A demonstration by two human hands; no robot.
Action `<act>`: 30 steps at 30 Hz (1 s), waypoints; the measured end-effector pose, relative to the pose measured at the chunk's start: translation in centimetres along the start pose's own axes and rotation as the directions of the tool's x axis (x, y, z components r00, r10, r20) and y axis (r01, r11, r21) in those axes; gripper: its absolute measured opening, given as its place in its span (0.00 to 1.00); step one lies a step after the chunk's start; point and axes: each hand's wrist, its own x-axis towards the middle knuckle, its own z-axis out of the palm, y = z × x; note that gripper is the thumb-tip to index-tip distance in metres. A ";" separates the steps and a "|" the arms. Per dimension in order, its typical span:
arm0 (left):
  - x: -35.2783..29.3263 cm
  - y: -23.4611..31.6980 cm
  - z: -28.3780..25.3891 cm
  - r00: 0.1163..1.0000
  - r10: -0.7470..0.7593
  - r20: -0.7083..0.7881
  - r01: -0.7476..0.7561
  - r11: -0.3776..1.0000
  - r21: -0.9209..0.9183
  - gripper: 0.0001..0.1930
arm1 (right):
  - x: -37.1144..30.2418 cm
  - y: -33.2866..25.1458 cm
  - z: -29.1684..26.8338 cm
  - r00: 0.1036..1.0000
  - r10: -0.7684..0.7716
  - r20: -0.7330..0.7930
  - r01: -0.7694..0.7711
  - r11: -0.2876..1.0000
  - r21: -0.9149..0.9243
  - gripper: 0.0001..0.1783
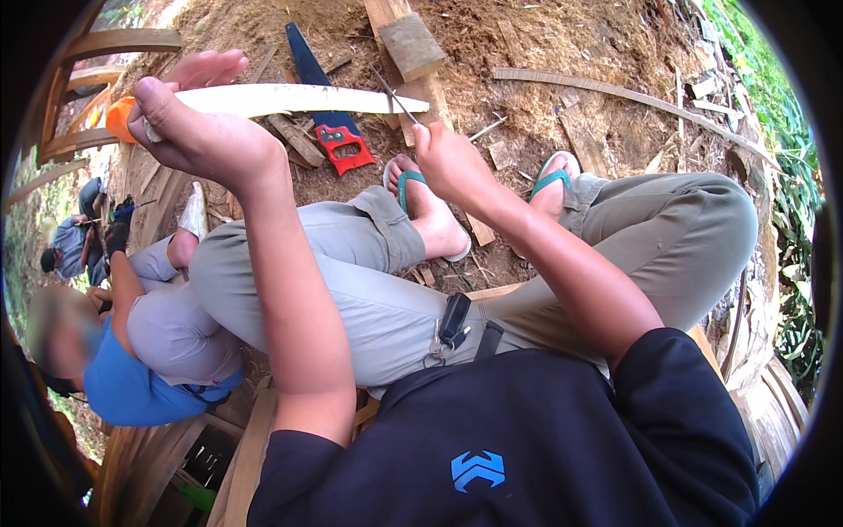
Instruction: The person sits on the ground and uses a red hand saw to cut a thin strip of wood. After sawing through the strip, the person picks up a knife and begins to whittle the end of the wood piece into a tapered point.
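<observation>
A long white-looking saw blade (272, 100), washed out by glare, lies across the upper left, its orange handle (121, 119) at the left end. My left hand (206, 132) holds it near the handle, thumb on the near side and fingers reaching past the far side. My right hand (450, 161) is closed on a thin dark metal file (397, 95), which crosses the blade close to its narrow tip. Whether file and blade touch, I cannot tell. Beneath the blade lies a second handsaw (307, 57) with a dark blade and a red handle (344, 150).
Under the blade's tip runs a plank (428, 92) bearing a wooden block (411, 46). Wood scraps and sawdust cover the ground around my sandalled feet. A curved strip (606, 83) lies at the upper right. Another person (145, 364) in blue sits close on my left; others are farther back.
</observation>
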 end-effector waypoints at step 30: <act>-3.0 2.3 1.6 0.984 -0.126 0.125 0.147 0.973 -0.177 0.18 | -0.6 0.6 1.0 0.998 0.024 -0.051 -0.025 0.999 -0.024 0.25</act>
